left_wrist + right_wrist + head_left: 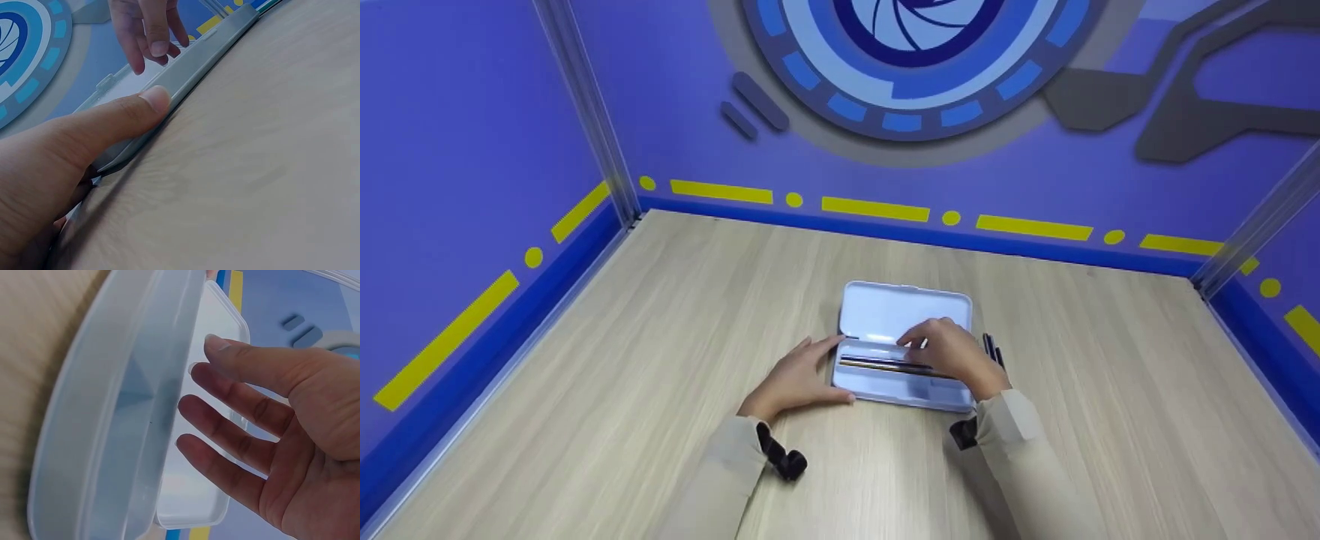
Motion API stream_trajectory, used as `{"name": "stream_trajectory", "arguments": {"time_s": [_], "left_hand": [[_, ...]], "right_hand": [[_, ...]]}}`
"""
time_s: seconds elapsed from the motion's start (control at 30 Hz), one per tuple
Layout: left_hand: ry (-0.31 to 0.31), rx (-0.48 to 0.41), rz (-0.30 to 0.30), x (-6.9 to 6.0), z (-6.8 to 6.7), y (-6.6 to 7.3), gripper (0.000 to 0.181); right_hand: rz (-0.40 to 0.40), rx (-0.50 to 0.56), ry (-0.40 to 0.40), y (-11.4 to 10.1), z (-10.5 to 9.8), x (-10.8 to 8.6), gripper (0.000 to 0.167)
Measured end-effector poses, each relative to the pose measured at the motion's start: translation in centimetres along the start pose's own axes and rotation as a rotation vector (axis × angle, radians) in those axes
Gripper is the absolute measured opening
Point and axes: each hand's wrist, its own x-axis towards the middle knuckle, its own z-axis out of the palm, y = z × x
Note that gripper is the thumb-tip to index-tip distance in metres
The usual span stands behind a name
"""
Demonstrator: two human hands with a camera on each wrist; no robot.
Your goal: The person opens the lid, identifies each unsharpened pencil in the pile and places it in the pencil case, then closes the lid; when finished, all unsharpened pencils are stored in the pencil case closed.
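A white pencil case (pixel 866 394) lies on the table with its lid (pixel 885 311) raised at the back. Slim dark and yellowish pencils (pixel 877 365) lie lengthwise inside it. My left hand (pixel 802 379) holds the case's left end, the thumb against the front wall and the fingers toward the hinge corner. Over the case hovers my right hand (pixel 949 351), its fingers loosely bent with nothing between them in the right wrist view. Its forearm and hand hide part of the case's right end.
Several dark, slim sticks (pixel 992 349) lie just right of the case, partly hidden by the right wrist. The wooden table (pixel 697 300) is bounded by a blue back wall (pixel 675 135) and side walls. Black straps sit at both wrists.
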Motion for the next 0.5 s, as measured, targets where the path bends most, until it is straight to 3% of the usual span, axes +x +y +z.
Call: {"name": "stream_trajectory", "arguments": {"time_s": [0.4,0.5], "left_hand": [[-0.005,-0.008,-0.004,0.0,0.0,0.1,0.102],[-0.005,-0.007,0.008,0.0,-0.1,0.1,0.101]], "right_hand": [[0.073,0.043,0.019,1.4,-1.4,-1.5,0.023],[0.058,0.055,0.044,2.2,-1.8,-1.9,0.024]]}}
